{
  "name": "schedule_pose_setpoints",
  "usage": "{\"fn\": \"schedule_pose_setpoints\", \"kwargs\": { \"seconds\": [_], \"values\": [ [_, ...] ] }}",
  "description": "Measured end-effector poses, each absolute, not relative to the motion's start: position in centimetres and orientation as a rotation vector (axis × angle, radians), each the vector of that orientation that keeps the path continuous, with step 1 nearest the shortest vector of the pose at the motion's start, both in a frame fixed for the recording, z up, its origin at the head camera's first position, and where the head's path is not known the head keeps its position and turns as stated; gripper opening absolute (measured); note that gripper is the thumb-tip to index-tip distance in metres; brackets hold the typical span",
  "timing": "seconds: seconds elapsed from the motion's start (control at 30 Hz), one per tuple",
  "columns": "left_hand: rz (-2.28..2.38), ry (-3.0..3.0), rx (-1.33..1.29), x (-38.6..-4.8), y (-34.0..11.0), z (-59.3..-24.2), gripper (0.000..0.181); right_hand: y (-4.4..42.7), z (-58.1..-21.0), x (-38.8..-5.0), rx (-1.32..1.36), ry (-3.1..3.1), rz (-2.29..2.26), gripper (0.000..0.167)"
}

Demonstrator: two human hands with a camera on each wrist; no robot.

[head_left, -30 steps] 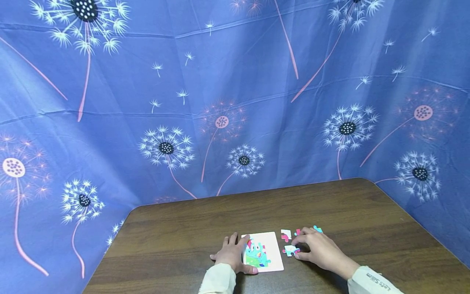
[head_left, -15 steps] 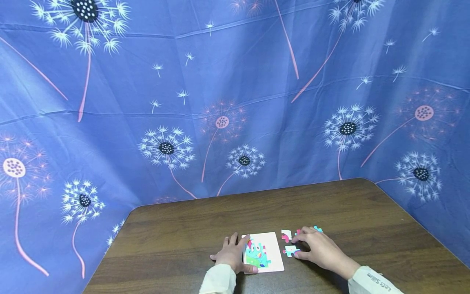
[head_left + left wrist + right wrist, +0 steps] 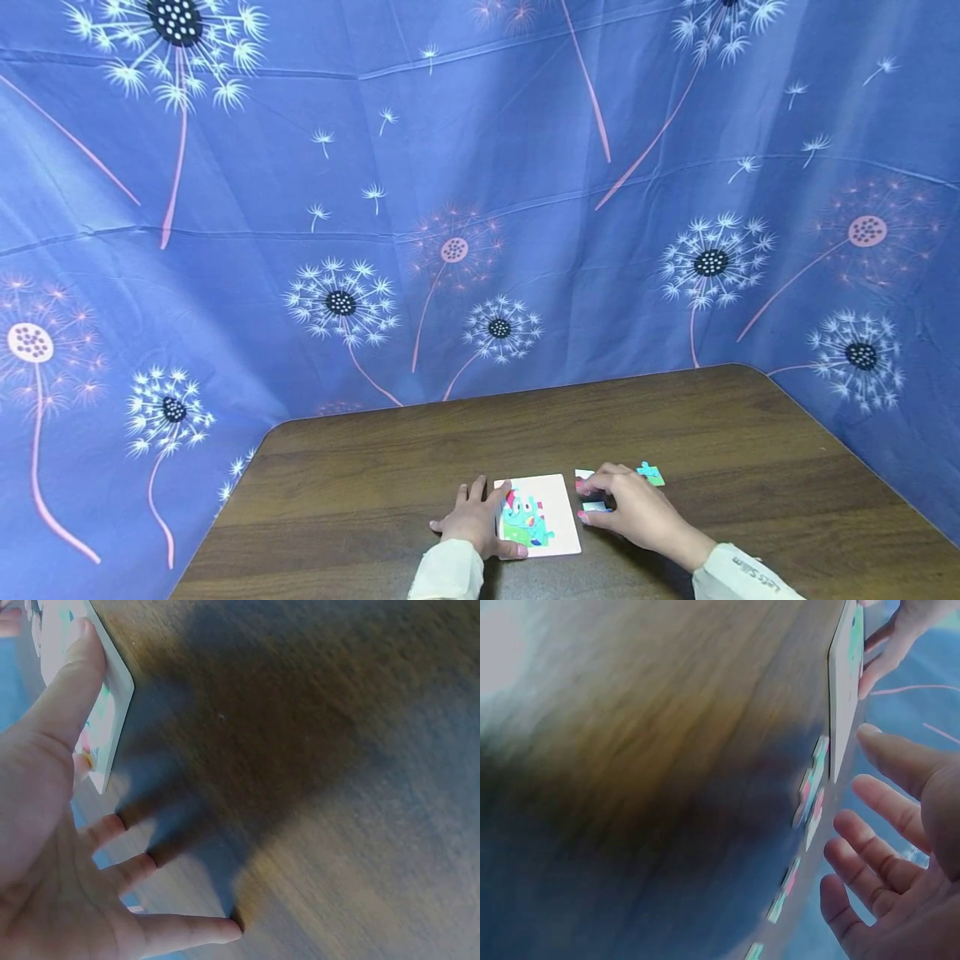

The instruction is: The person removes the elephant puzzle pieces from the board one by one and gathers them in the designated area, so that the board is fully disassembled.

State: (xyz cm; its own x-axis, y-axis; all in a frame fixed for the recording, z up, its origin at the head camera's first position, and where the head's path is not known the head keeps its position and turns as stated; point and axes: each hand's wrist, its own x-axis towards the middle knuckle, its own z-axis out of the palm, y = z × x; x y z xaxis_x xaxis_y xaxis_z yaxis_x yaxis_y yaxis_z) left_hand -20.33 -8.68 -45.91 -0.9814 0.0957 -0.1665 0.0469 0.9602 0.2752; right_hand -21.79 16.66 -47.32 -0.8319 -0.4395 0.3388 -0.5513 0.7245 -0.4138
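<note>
A square puzzle board (image 3: 557,517) with a pale frame and a partly assembled turquoise cartoon animal lies on the table. My left hand (image 3: 472,525) spreads over its left side, with thumb and index finger resting on the board; the other fingers reach onto the wood in the left wrist view. To the right, my right hand (image 3: 637,508) hovers over loose jigsaw pieces, fingers loosely bent and nothing between them in the right wrist view (image 3: 885,862). A white-and-blue jigsaw piece (image 3: 596,506) is partly covered by that hand. Behind it shows a white-and-red piece (image 3: 582,476).
A turquoise-and-green jigsaw piece (image 3: 651,474) lies beyond the right hand. Another jigsaw piece (image 3: 784,890) appears in the right wrist view, hidden in the head view. The brown wooden table (image 3: 360,500) ends at a blue dandelion-print cloth (image 3: 570,275).
My right hand has shifted a little left, toward the board, covering more of the nearer pieces and uncovering the turquoise-and-green one. My left hand stays where it was.
</note>
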Motion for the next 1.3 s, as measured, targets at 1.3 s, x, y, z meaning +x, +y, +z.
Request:
{"fn": "schedule_pose_setpoints", "kwargs": {
  "seconds": [1.3],
  "values": [
    [0.313, 2.900, 0.040, -20.6, -8.3, -46.1, 0.086, 10.9, -47.2, -22.3, 0.810, -2.766, 0.707, 0.026]
  ]
}}
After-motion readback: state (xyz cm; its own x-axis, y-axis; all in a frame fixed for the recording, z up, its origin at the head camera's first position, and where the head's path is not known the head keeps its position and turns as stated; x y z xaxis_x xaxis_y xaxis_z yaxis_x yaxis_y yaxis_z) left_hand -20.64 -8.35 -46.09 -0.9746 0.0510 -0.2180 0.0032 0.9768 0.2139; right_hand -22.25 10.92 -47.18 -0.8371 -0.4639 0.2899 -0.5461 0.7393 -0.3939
